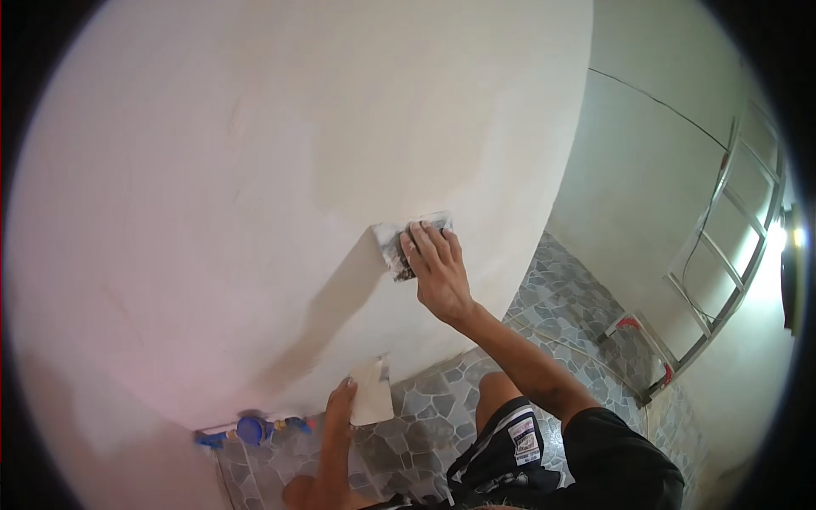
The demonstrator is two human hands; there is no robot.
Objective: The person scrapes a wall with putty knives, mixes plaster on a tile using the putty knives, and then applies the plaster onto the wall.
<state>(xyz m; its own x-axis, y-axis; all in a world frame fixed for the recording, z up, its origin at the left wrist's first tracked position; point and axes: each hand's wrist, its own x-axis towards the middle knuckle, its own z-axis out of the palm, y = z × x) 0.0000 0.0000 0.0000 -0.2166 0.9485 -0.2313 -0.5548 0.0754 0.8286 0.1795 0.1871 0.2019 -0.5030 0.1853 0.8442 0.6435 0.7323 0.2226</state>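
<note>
Your right hand (440, 276) is gripping a scraper (388, 243) against the wall (255, 187); your left hand (342, 401) is holding a pale flat plate (372, 393) below and slightly left, its long side running roughly upward in view.

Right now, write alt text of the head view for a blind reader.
A person's right hand holds a smeared flat tool against a pale wall; below, the left hand holds a flat off-white plate. A ladder stands at right on a grey stone-patterned floor.
</note>
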